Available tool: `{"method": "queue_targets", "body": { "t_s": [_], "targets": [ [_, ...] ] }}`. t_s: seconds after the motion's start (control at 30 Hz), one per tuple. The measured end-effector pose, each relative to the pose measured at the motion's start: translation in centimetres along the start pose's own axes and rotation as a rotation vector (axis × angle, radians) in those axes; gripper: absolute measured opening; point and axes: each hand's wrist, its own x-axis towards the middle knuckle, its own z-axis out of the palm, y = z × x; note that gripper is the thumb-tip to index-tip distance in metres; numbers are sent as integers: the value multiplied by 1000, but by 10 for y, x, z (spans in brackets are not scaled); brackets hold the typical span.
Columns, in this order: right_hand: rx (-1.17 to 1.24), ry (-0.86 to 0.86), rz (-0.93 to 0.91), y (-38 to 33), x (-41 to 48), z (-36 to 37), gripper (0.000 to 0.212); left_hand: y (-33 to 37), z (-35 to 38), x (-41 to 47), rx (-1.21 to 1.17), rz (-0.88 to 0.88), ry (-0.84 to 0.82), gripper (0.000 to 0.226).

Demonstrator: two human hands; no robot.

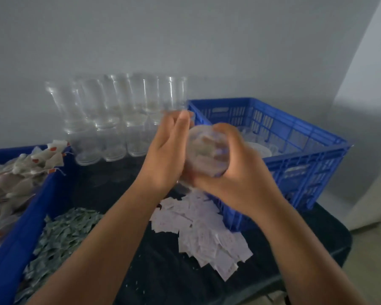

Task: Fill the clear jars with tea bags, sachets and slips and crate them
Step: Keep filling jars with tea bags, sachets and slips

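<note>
Right grip [235, 170] is clenched around the filled jar [205, 150], held above the dark-covered worktop [163, 271]. Left grip [165, 157] is released, fingers straight against the jar's side. Grey wall [185, 40] behind. Slips [207, 230] lie below; blue crate [295, 172] right; empty jars [110, 119] behind; sachets [59, 238] and tea bags [15, 179] left.

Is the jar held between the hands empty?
No: the jar gripped by the right hand shows pale packets through its clear wall.
</note>
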Motion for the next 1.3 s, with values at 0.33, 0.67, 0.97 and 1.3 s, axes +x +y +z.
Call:
{"method": "queue_targets", "body": {
  "t_s": [0.33, 0.67, 0.97, 1.3],
  "targets": [
    [-278, 226, 311, 96, 117, -124, 95, -53, 122, 54, 742, 357, -402, 78],
    [-569, -546, 730, 176, 122, -127, 113, -67, 134, 57, 879, 543, -339, 61],
    [-375, -744, 791, 168, 125, -140, 71, -67, 133, 55, 853, 493, -354, 62],
    [-552, -181, 337, 172, 101, -105, 54, -58, 116, 52, 577, 407, -464, 71]
  ]
}}
